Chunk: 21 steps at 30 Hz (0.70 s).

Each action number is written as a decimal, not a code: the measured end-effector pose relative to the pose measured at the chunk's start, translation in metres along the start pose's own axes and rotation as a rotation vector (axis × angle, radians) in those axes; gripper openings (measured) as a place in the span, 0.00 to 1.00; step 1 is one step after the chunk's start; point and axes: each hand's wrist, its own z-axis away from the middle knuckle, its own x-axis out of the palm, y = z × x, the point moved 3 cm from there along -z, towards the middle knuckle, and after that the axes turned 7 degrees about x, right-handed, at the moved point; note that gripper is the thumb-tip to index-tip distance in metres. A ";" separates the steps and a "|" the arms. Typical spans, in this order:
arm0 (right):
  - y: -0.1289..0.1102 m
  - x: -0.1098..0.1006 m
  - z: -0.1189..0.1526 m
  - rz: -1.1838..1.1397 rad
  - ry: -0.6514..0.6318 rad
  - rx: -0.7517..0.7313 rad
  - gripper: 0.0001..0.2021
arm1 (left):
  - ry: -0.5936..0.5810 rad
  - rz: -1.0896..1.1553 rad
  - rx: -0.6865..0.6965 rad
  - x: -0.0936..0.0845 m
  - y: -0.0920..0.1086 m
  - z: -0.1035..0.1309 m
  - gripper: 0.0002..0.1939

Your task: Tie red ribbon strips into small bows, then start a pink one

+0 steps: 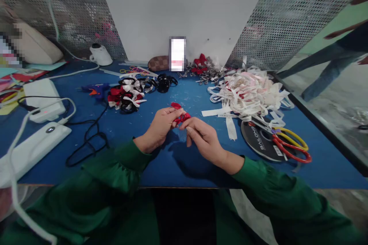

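Observation:
Above the middle of the blue table, my left hand [161, 127] pinches a small red ribbon piece [176, 105], which looks like a bow. From the right, the fingertips of my right hand [203, 137] close on the lower right part of that red piece. Both hands are close together, and the fingers hide part of the ribbon. Beyond them to the left lies a pile of red, white and black bows [126, 95]. To the right is a large heap of white ribbon strips [247, 90].
A blue glue gun [98, 90] with a black cable lies left. Red and yellow scissors [290, 145] rest on a black disc [255, 141] at right. A phone [178, 54] stands at the back. White power blocks [37, 147] lie far left; a person [330, 51] stands beyond the table's right edge.

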 end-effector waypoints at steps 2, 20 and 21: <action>-0.004 -0.006 0.000 0.028 0.133 -0.090 0.14 | 0.015 -0.023 0.029 -0.003 0.006 -0.001 0.15; 0.022 -0.009 -0.017 -0.523 0.047 0.534 0.13 | -0.220 -0.672 0.486 -0.001 0.016 0.007 0.14; 0.022 -0.010 -0.017 -0.523 0.054 0.521 0.12 | -0.229 -0.757 0.545 -0.002 0.017 0.007 0.15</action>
